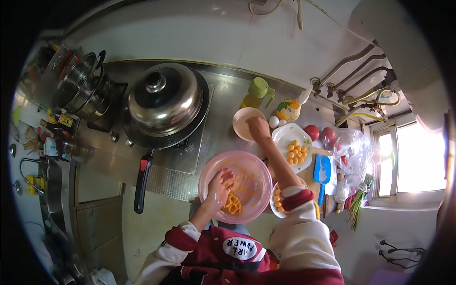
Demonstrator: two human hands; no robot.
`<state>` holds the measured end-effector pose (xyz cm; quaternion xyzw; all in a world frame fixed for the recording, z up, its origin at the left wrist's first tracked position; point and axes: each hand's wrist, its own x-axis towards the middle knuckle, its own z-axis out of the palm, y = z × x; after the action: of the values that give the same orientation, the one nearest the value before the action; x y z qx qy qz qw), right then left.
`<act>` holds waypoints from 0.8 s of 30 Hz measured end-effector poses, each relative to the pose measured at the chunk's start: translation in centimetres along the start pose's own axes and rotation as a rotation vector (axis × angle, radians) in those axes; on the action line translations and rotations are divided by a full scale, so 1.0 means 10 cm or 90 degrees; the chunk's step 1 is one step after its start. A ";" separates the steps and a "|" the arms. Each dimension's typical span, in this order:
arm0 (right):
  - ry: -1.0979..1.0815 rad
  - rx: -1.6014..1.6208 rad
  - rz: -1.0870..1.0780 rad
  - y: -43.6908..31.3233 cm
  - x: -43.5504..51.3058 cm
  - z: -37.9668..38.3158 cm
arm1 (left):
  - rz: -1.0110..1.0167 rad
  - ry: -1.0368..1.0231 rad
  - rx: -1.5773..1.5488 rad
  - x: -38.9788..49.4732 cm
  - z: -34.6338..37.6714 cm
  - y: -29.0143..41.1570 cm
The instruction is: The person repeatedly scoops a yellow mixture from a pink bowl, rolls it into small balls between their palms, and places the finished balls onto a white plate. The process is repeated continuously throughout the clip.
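Note:
My left hand (pixel 219 187) is over a pink plastic basin (pixel 263 171), its fingers apart and nothing seen in its grasp. Below it in the basin lies a lump of orange dough (pixel 233 203), with smears on the wall around it. Reaching forward, my right hand (pixel 259 129) dips its fingers into a small pale bowl (pixel 242 115); the fingertips are hard to make out. Beside that wrist, a white plate (pixel 281 137) holds several orange dough balls (pixel 296 152). More orange balls (pixel 278 201) sit on a second plate (pixel 275 210), partly hidden under my right forearm.
A lidded steel wok (pixel 164 103) sits on the stove, its black handle (pixel 140 192) jutting toward me. Behind the small bowl stand a green-lidded oil jug (pixel 257 92), two eggs (pixel 273 122) and a pump bottle (pixel 289 109). Rightward are tomatoes (pixel 312 132), a blue scoop (pixel 322 172) and plastic bags (pixel 352 146).

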<state>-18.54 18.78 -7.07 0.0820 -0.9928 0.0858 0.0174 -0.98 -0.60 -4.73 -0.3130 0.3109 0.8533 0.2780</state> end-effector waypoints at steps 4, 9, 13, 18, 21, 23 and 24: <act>0.080 0.237 0.031 -0.59 -0.64 -0.89 | 0.020 -0.054 -0.027 0.13 0.08 0.12; -0.072 0.432 0.034 -1.14 -1.56 -0.96 | 0.005 -0.217 -0.110 0.17 0.45 0.20; 0.034 0.426 -0.030 -1.33 -1.89 -0.76 | -0.011 -0.217 -0.063 0.15 0.29 0.15; -0.095 0.456 0.049 -1.23 -2.14 -0.64 | -0.006 -0.160 -0.056 0.10 0.02 0.24; -0.121 0.408 0.052 -1.13 -2.23 -0.13 | -0.009 -0.186 -0.015 0.02 -0.09 0.34; -0.110 0.380 0.042 -1.11 -2.24 0.10 | 0.009 -0.182 -0.001 -0.06 -0.16 0.40; -0.127 0.378 0.041 -1.13 -2.22 0.13 | 0.024 -0.184 0.005 -0.10 -0.22 0.43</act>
<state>5.23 11.12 -7.58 0.0603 -0.9232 0.3639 -0.1078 -2.37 -5.23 -3.85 -0.1803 0.2765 0.8932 0.3052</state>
